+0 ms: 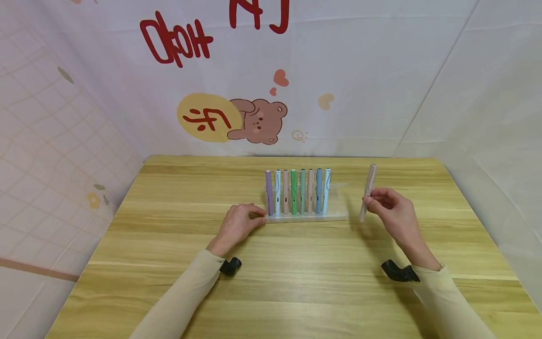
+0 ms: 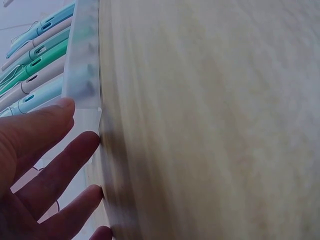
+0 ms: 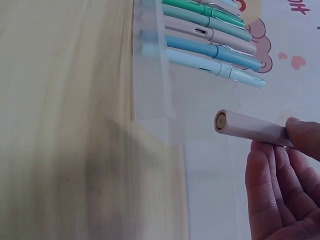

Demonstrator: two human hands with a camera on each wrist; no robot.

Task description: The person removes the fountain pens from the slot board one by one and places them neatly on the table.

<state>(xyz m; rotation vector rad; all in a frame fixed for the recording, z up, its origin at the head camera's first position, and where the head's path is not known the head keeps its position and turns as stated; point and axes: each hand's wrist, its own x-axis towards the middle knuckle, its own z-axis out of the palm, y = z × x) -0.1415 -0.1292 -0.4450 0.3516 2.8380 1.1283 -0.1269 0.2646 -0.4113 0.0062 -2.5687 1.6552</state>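
Observation:
A clear pen stand [image 1: 305, 218] on the table holds a row of upright pens, among them a purple pen [image 1: 268, 193], a green pen [image 1: 294, 192] and a light blue pen [image 1: 326, 190] at the right end. My left hand [image 1: 239, 223] holds the stand's left end between thumb and index finger; its other fingers [image 2: 75, 210] are spread beside it. To the right of the stand, my right hand [image 1: 394, 212] pinches a pale pink pen [image 1: 370, 188] between thumb and fingers. That pen is raised and nearly upright, its lower end [image 3: 221, 121] apart from the stand.
The wooden table [image 1: 296, 282] reaches back to a white printed cloth [image 1: 360, 70] with a bear drawing. Cloth walls also stand at the left and right. A black wrist strap mount [image 1: 400, 272] sits at the right cuff, another mount [image 1: 230, 266] at the left.

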